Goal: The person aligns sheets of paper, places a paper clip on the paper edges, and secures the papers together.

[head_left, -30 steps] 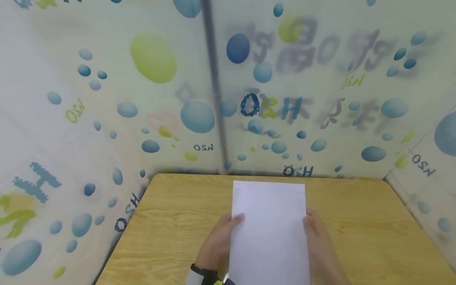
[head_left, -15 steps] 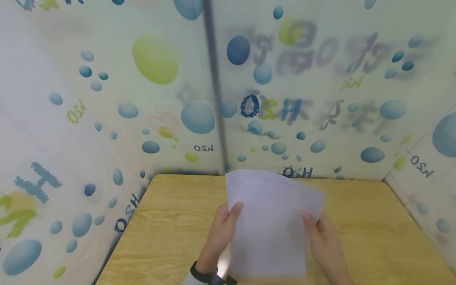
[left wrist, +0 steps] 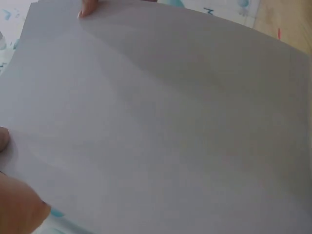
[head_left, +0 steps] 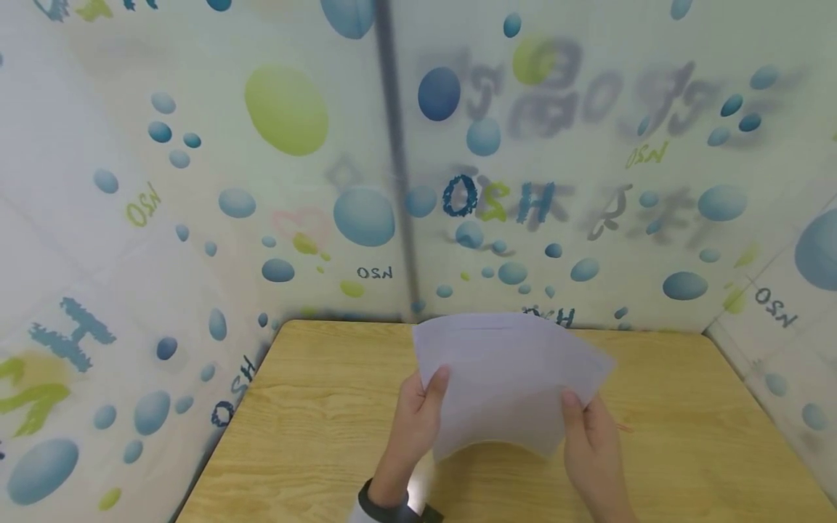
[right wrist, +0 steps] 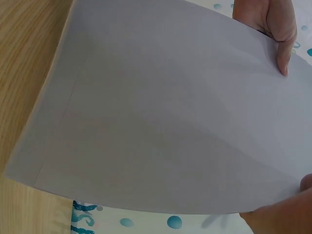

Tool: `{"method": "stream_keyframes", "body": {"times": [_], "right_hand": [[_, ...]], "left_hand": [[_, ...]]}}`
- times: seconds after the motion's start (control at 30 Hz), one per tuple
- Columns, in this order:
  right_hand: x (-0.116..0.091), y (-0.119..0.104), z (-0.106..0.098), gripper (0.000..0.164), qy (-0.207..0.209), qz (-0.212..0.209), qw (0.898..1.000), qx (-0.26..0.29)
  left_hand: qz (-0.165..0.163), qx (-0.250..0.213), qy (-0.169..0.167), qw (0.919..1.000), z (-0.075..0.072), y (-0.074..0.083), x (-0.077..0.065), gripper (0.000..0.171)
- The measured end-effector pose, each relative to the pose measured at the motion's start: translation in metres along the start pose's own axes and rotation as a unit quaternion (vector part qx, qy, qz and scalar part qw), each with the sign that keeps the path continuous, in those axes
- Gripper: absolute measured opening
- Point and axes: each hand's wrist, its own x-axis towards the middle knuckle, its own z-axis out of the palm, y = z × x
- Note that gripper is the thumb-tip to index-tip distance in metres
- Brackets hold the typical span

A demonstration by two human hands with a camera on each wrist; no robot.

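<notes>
Above a wooden table (head_left: 314, 407), a person is holding white paper (head_left: 500, 392) in two bare hands, its far edge overlapping the table's back edge in the head view. Over the table, the left hand (head_left: 417, 418) is pinching the paper's left edge, thumb pressing on the upper face, while the right hand (head_left: 593, 439) is gripping the right edge the same way. The paper's near edge is arching above the table. A dark band (head_left: 386, 506) is circling the left wrist. Behind the table, a pale wall (head_left: 582, 156) is displaying printed blue and green bubbles.
</notes>
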Motion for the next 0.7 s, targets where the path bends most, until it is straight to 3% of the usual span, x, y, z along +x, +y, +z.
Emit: {"method": "stream_keyframes", "body": {"times": [0.3,0.7], "right_hand": [[-0.002,0.002,0.004,0.025,-0.008,0.006,1.000,0.022],[-0.003,0.007,0.009,0.025,-0.025,0.025,0.999,0.037]], "left_hand": [[-0.021,-0.007,0.019,0.9996,0.005,-0.002,-0.001,0.016],[-0.010,0.001,0.014,0.9998,0.006,-0.012,-0.002,0.014]]}}
